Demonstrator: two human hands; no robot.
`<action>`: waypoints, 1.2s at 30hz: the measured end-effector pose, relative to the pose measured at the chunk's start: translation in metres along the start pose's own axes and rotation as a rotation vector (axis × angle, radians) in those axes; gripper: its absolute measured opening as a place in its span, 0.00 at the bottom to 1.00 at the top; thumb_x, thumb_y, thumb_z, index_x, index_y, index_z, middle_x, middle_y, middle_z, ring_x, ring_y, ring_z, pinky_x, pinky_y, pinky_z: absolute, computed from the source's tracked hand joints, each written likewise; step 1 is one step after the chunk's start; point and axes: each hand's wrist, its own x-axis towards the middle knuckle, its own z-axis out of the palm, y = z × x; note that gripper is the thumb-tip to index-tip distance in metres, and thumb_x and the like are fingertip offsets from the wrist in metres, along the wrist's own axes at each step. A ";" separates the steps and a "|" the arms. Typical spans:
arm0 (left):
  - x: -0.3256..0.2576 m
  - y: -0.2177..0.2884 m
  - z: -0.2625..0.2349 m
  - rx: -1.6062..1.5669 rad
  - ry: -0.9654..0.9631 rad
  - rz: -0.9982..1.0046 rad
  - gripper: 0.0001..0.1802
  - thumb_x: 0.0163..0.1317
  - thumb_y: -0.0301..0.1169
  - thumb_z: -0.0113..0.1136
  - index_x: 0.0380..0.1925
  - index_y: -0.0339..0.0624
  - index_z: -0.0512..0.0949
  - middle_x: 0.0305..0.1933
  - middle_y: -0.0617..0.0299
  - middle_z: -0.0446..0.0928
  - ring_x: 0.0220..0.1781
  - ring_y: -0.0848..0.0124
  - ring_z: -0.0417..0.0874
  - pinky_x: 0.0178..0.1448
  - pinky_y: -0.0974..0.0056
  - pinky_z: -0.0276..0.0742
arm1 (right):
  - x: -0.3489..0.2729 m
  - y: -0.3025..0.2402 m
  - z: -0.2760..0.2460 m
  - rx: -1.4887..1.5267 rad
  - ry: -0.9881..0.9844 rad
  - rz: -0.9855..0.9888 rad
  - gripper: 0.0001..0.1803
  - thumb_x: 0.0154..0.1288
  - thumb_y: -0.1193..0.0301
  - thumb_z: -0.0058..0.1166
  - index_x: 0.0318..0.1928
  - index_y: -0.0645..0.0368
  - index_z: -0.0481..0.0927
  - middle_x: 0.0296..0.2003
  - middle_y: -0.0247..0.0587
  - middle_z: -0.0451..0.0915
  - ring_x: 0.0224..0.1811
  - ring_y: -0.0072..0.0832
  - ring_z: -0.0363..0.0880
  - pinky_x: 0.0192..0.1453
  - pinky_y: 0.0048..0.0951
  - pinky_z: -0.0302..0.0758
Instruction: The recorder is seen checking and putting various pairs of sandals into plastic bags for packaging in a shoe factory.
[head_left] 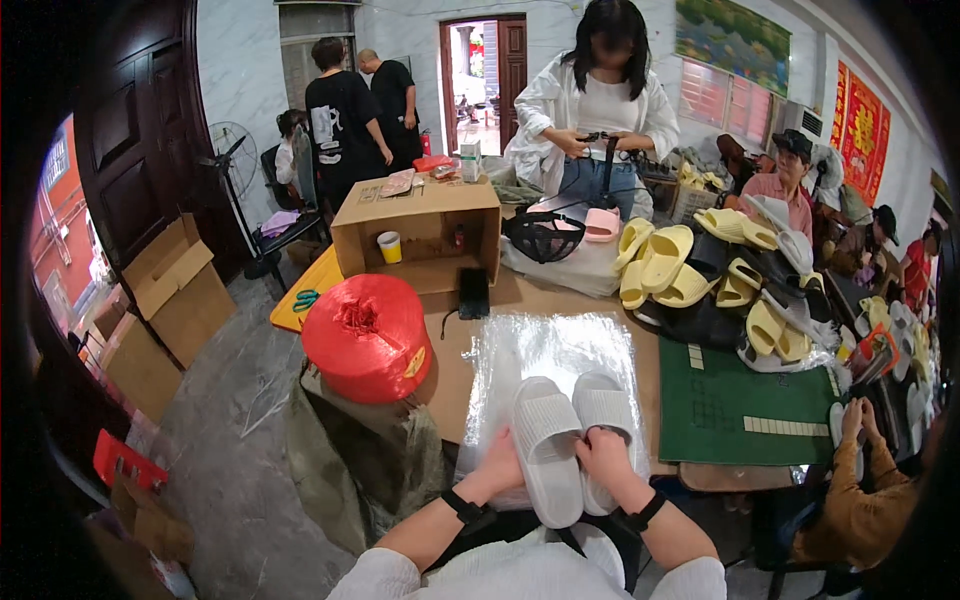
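A pair of light grey slide slippers lies side by side, toes away from me, at the near edge of the table. My left hand (500, 463) grips the left slipper (551, 470) by its outer side, fingers partly hidden. Between the two slippers my right hand (606, 460) is closed on the inner edge of the right slipper (604, 408). Beneath them lies a stack of clear plastic bags (550, 345), glossy and slightly wrinkled.
A red roll of plastic twine (362, 340) stands left of the bags, near green-handled scissors (306, 299). Behind are a black phone (473, 293) and an open cardboard box (352, 240). Yellow slippers (664, 258) pile up beyond a green mat (715, 400). People stand or sit around.
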 end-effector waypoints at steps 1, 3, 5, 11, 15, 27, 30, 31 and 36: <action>-0.002 0.004 -0.005 -0.094 0.030 -0.007 0.38 0.56 0.56 0.60 0.65 0.50 0.72 0.71 0.53 0.69 0.75 0.58 0.64 0.78 0.50 0.51 | 0.001 -0.003 -0.002 -0.012 0.002 0.006 0.18 0.63 0.63 0.57 0.27 0.69 0.79 0.27 0.62 0.79 0.34 0.57 0.80 0.42 0.51 0.76; -0.003 0.001 0.006 0.026 -0.009 -0.050 0.42 0.56 0.58 0.60 0.67 0.49 0.70 0.74 0.51 0.65 0.77 0.51 0.60 0.79 0.48 0.48 | 0.000 -0.001 -0.008 -0.027 0.007 0.023 0.18 0.64 0.63 0.57 0.28 0.69 0.78 0.27 0.62 0.79 0.34 0.57 0.80 0.42 0.51 0.76; -0.003 0.011 -0.008 0.360 -0.184 -0.003 0.48 0.55 0.65 0.59 0.71 0.48 0.66 0.76 0.47 0.60 0.79 0.42 0.54 0.80 0.46 0.46 | -0.007 0.015 -0.020 -0.009 0.146 0.083 0.19 0.63 0.62 0.59 0.28 0.70 0.78 0.23 0.60 0.79 0.28 0.55 0.79 0.35 0.48 0.75; 0.016 0.019 -0.023 0.175 -0.147 -0.060 0.58 0.49 0.73 0.61 0.73 0.47 0.62 0.77 0.38 0.55 0.78 0.38 0.53 0.79 0.44 0.48 | -0.061 0.028 -0.071 0.502 0.423 0.406 0.18 0.73 0.68 0.55 0.27 0.68 0.72 0.19 0.32 0.73 0.20 0.18 0.70 0.23 0.27 0.66; 0.028 -0.001 -0.021 -0.109 0.131 0.011 0.56 0.48 0.64 0.70 0.70 0.40 0.64 0.76 0.33 0.55 0.78 0.38 0.51 0.79 0.43 0.50 | -0.102 0.031 -0.089 0.692 0.602 0.424 0.17 0.75 0.64 0.53 0.31 0.64 0.73 0.19 0.29 0.72 0.17 0.16 0.67 0.21 0.25 0.62; -0.015 0.027 -0.024 0.012 -0.130 0.081 0.39 0.63 0.54 0.60 0.72 0.56 0.64 0.81 0.49 0.50 0.81 0.46 0.50 0.80 0.41 0.47 | -0.134 0.058 -0.097 0.741 0.679 0.440 0.15 0.76 0.66 0.52 0.33 0.64 0.74 0.18 0.30 0.72 0.16 0.17 0.67 0.21 0.25 0.62; -0.011 0.025 -0.024 -0.001 -0.106 0.050 0.30 0.69 0.46 0.53 0.69 0.51 0.69 0.78 0.47 0.57 0.79 0.45 0.55 0.80 0.44 0.50 | -0.133 0.057 -0.092 0.730 0.642 0.430 0.14 0.75 0.67 0.52 0.34 0.64 0.75 0.18 0.30 0.73 0.17 0.17 0.67 0.22 0.25 0.63; -0.007 0.019 -0.022 -0.087 -0.081 0.018 0.26 0.71 0.42 0.51 0.66 0.48 0.72 0.75 0.46 0.61 0.78 0.46 0.58 0.79 0.47 0.52 | -0.133 0.056 -0.091 0.700 0.621 0.420 0.14 0.75 0.67 0.53 0.34 0.64 0.75 0.18 0.30 0.73 0.17 0.16 0.67 0.22 0.25 0.63; 0.007 0.023 -0.033 -0.443 0.033 -0.120 0.19 0.72 0.34 0.48 0.58 0.40 0.78 0.66 0.44 0.73 0.73 0.47 0.66 0.76 0.53 0.61 | -0.133 0.045 -0.098 0.688 0.655 0.427 0.13 0.75 0.67 0.53 0.35 0.65 0.77 0.20 0.29 0.74 0.19 0.15 0.69 0.23 0.24 0.64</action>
